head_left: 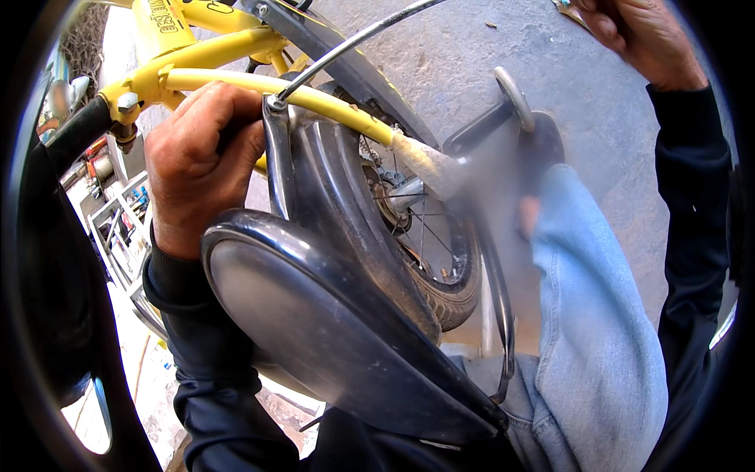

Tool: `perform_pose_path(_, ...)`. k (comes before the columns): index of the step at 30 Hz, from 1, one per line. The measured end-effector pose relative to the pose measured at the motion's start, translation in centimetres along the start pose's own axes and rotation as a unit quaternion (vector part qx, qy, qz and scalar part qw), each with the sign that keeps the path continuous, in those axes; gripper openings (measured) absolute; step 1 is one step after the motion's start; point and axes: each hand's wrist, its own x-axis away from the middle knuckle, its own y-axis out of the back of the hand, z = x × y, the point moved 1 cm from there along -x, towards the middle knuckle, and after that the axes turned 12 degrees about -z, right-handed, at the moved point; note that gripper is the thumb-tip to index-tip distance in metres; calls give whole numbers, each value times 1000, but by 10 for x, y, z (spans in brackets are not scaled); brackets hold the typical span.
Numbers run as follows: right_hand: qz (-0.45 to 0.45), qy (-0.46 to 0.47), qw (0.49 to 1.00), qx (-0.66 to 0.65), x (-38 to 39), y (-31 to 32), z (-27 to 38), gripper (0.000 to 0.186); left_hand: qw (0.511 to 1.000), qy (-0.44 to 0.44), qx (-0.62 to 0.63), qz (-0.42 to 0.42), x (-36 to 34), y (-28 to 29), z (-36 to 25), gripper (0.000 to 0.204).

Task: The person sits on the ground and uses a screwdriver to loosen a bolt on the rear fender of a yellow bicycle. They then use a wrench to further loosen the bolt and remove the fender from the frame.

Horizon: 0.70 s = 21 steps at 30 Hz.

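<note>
L hand (pixel 203 149) pinches blk strut (pixel 278 169) at its L edge; R hand (pixel 649 43) well apart over open floor (pixel 617 126), can't tell grip.

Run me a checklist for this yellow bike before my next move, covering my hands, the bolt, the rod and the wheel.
1. Left hand at the upper end of the black bracket: ok.
2. Bolt in place at the bracket's top: ok; its tightness, cannot tell.
3. Metal rod reaching the bolt area: ok; its far end is cut off by the picture.
4. Right hand at the bracket: not ok, it's off at the upper right.
5. Clear view of the yellow tube's lower end: not ok, hazy.
6. Wheel firmly fastened: cannot tell.
</note>
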Motion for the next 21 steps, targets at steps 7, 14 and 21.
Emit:
perform_pose_path(7,-88,145,983,-68,-7,-15,-25,30,1000,4,-6,3,2,2,1,16)
perform_pose_path(14,-49,83,995,23,0,-16,-11,32,1000,13,-7,3,3,2,1,15)
perform_pose_path(21,3,95,994,-47,-14,2,-30,28,1000,10,9,-5,2,1,1,14)
